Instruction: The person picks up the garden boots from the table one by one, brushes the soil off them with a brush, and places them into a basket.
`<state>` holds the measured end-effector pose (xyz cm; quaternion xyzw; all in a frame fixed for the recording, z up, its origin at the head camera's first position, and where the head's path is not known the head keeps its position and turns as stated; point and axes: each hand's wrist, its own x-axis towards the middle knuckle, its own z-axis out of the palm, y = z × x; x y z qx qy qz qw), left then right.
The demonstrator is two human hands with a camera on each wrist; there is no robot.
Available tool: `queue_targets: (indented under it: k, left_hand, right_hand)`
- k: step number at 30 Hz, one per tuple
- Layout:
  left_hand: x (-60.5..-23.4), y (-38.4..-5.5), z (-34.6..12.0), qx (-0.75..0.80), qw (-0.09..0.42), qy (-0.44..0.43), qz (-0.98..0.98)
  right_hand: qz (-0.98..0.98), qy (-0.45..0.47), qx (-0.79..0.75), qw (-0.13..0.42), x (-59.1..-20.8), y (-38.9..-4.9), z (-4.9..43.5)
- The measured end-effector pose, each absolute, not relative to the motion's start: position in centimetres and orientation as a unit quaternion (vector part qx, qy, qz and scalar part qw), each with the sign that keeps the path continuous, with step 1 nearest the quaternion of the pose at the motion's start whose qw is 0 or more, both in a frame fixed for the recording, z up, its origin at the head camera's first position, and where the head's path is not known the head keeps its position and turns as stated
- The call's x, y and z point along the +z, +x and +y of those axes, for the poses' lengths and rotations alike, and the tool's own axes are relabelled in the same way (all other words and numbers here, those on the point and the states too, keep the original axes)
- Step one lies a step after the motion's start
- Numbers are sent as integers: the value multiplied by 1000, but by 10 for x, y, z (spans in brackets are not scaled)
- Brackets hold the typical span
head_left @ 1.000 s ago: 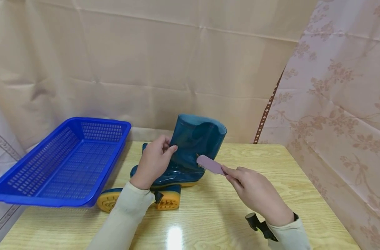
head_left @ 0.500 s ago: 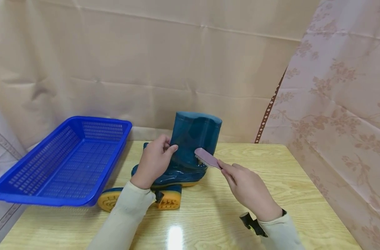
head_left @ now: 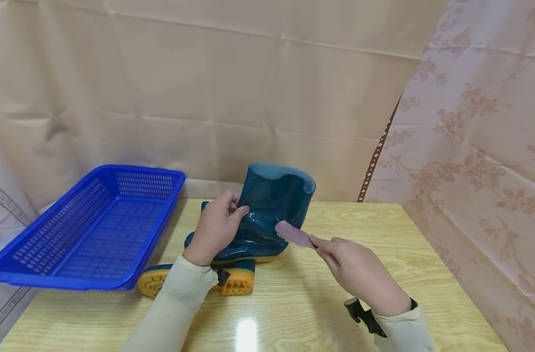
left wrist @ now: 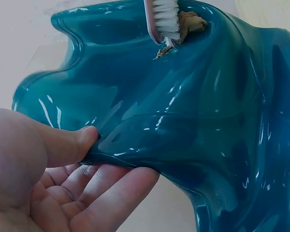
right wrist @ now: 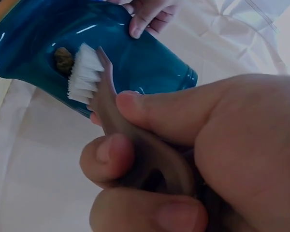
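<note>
A dark teal rubber boot (head_left: 267, 208) with a yellow sole stands on the table, its shaft leaning a little to the right. My left hand (head_left: 216, 225) pinches the front of the shaft between thumb and fingers, as the left wrist view also shows. In my right hand (head_left: 360, 269) is the handle of a pink brush (head_left: 294, 233) with white bristles (right wrist: 85, 72). Those bristles are at the boot's shaft, right beside a brown lump of dirt (right wrist: 64, 60) stuck on it. The left wrist view shows a crumbly smear under the brush head.
A second boot lies on its side in front, its yellow sole (head_left: 237, 282) facing me, partly hidden by my left forearm. A blue plastic basket (head_left: 135, 264) stands at the left of the wooden table (head_left: 360, 215). Cloth curtains (head_left: 197, 88) hang behind and at the right.
The brush first moved up the shaft, then back down with my right hand. The boot's shaft tipped upright and then leaned toward me again. My left hand kept its grip.
</note>
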<state>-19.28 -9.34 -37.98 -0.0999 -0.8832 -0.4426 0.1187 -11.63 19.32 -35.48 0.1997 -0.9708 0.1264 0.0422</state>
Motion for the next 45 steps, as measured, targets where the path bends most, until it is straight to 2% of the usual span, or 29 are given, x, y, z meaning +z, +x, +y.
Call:
queue_targets:
  k: [11, 14, 21, 26, 34, 39, 43, 45]
  left_hand:
    - [-381, -194, -92, -447, 132, -100, -879]
    - [-381, -193, -92, -447, 133, -97, -879]
    - [-381, -193, -91, -448, 138, -98, -878]
    - [-381, -192, -90, -446, 155, -115, -874]
    - [-377, -189, -90, -437, 133, -108, -883]
    - [-377, -191, -91, -439, 127, -103, -884]
    - [-377, -191, -91, -443, 135, -109, -880]
    - [-378, -191, -90, -449, 144, -111, -875]
  right_hand:
    - [-966, 211, 146, 25, -350, -114, 198]
    - [-961, 220, 154, 60, -351, -114, 198]
    - [-945, 212, 169, 185, -359, -122, 192]
    - [-932, 241, 143, 228, -371, -132, 184]
    - [-950, 178, 141, 217, -384, -137, 170]
    - [-960, 138, 146, 194, -375, -130, 172]
    - [-964, 137, 145, 177, -365, -123, 177]
    - [-960, 150, 146, 188, -362, -122, 179]
